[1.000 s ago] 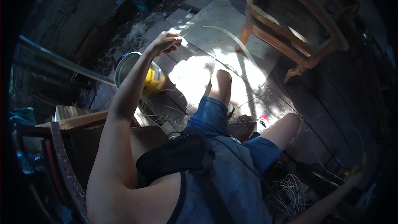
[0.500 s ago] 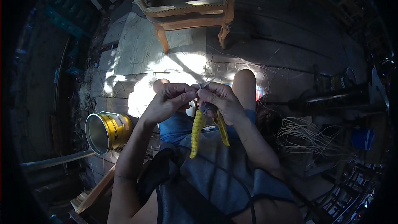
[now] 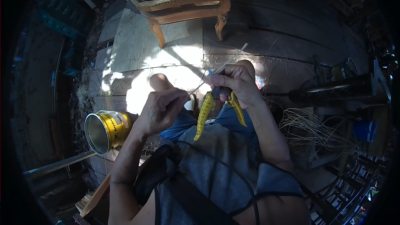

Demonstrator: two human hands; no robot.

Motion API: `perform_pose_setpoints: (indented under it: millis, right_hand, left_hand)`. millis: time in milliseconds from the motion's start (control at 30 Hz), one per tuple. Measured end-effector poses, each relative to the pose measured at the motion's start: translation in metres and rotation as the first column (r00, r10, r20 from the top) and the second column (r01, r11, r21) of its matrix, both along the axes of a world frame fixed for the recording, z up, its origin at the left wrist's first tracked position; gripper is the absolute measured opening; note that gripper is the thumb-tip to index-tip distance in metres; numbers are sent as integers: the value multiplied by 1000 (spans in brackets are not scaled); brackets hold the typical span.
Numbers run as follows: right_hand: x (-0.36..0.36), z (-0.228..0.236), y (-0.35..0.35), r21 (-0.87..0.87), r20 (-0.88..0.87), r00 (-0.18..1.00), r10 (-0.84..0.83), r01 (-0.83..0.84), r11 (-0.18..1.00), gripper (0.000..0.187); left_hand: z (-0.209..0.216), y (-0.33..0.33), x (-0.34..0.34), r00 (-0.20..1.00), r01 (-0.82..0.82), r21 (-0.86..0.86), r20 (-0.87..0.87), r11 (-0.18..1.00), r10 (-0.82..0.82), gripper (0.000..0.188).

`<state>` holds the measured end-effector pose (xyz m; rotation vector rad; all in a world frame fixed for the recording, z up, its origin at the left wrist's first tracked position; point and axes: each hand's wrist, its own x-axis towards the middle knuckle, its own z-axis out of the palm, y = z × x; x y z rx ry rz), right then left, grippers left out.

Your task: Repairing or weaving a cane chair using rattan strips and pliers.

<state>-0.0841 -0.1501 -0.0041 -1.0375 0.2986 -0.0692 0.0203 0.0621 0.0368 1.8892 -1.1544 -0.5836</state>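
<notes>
My left hand (image 3: 162, 109) is closed in a pinch on one end of a thin cane strand (image 3: 198, 87), which slants up to my other hand. My right hand (image 3: 238, 84) is closed, gripping yellow-handled shears (image 3: 204, 114) by their dark head, with both handles hanging down and spread apart. Between thumb and fingertips the same hand also pinches the strand. A pale strip (image 3: 233, 58) sticks out beyond it, up and to the right. A small blue bit shows beside the right fingertips. The shears' blades are mostly hidden by the fingers.
Ahead stands a carved wooden chair frame (image 3: 183, 19) on the plank floor. A yellow bucket (image 3: 114, 128) lies at left beside a wooden bar (image 3: 58, 162). To the right are a loose coil of cane strands (image 3: 306, 131), a black cylinder (image 3: 333, 93) and a blue container (image 3: 364, 130).
My hands, together before, have moved apart, the left down and left, the right up and right with the shears. The strand now stretches between them, and the pale strip shows beyond the right hand.
</notes>
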Motion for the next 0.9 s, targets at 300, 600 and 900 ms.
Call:
perform_pose_setpoints:
  millis: [300, 600, 900]
  right_hand:
    - [-8, 2, -25, 52, -67, 995, -75, 79, 996, 13]
    - [-26, -7, -76, -79, -65, 977, -201, 196, 978, 13]
    - [-53, -4, -146, -123, -60, 935, -348, 340, 933, 18]
  left_hand:
    - [13, 41, 4, 1000, 9, 109, -22, 994, -6, 11]
    - [8, 105, 21, 980, -59, 180, -176, 982, 91, 10]
    - [1, 185, 64, 899, -290, 375, -209, 880, 386, 8]
